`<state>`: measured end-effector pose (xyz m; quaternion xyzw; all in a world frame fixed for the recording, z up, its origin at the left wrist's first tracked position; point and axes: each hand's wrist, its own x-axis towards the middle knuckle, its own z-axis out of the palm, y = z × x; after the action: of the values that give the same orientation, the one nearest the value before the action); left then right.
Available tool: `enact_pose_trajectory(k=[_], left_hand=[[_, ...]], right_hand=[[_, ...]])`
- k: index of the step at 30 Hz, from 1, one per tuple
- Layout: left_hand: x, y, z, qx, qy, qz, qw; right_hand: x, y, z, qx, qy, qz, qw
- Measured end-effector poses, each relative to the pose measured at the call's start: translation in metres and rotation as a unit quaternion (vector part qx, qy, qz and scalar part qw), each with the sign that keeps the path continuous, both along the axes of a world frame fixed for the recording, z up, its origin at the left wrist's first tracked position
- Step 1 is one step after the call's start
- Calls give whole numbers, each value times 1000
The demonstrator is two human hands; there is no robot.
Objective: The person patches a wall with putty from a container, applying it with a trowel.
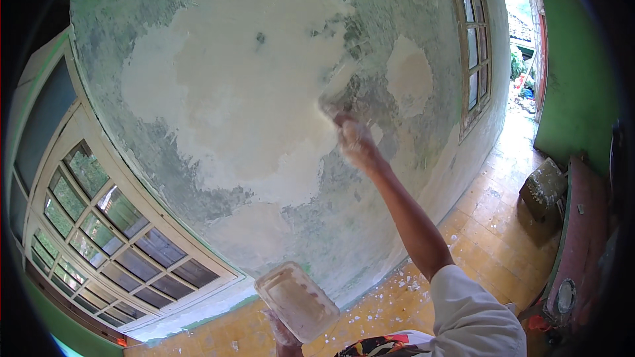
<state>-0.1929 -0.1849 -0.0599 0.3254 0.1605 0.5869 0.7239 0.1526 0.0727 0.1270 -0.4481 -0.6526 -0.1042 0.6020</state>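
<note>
Gripping a blurry scraper at the wall with right hand; left hand's clutching a tray, probably for easy reloads.

Head cam, fisheye, facing nr wall

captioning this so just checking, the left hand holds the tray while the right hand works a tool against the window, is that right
Not quite: the head view shows the right hand working the tool against the wall. The left hand does hold the tray.
</note>
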Motion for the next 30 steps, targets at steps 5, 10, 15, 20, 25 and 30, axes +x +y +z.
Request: enact_pose_trajectory(k=[5, 10, 15, 20, 25, 30], left_hand=[[11, 5, 9, 27, 24, 1, 999], [13, 4, 9, 17, 24, 43, 999], [18, 6, 5, 27, 19, 54, 998], [22, 14, 5, 18, -15, -9, 1000], [45, 17, 7, 32, -28, -26, 999], [63, 24, 1, -43, -3, 14, 999]], right_hand=[[17, -31, 36, -107, -31, 21, 994], [63, 12, 100, 36, 14, -93, 995], [-2, 4, 55, 66, -55, -89, 992], [-56, -38, -28, -71, -75, 36, 994], [-46, -97, -87, -244, 285, 350, 858], [-24, -154, -133, -218, 642, 377, 631]])
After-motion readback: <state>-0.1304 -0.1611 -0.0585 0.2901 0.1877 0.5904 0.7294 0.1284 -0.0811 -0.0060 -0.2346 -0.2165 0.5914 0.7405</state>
